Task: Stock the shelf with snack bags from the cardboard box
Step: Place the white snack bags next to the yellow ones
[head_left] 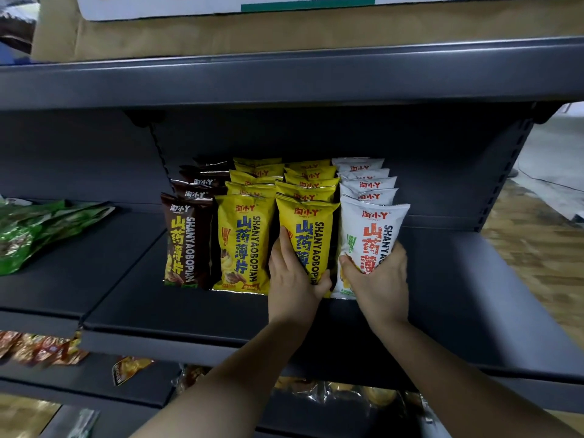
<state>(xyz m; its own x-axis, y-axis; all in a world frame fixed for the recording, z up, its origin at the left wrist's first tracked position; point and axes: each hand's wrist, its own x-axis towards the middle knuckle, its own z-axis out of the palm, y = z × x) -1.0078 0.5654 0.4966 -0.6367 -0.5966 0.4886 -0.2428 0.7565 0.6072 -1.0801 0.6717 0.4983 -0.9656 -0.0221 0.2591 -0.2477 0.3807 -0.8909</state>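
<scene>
On the dark grey shelf [177,311] stand rows of upright snack bags, one behind another: a brown row, two yellow rows and a white row. My left hand [292,276] grips the lower part of the front yellow bag [308,229] of the second yellow row. The front white bag [369,235] is held low down by my right hand [379,276], fingers wrapped round its right side. To the left stand the front brown bag [186,245] and the other front yellow bag [241,245], untouched. The cardboard box is not in view.
Green bags [34,235] lie on the neighbouring shelf at the left. A brown carton [221,30] and a white one sit on the shelf above. Lower shelves hold red and orange packets [41,346]. Bare shelf surface lies right of the white row and in front of the bags.
</scene>
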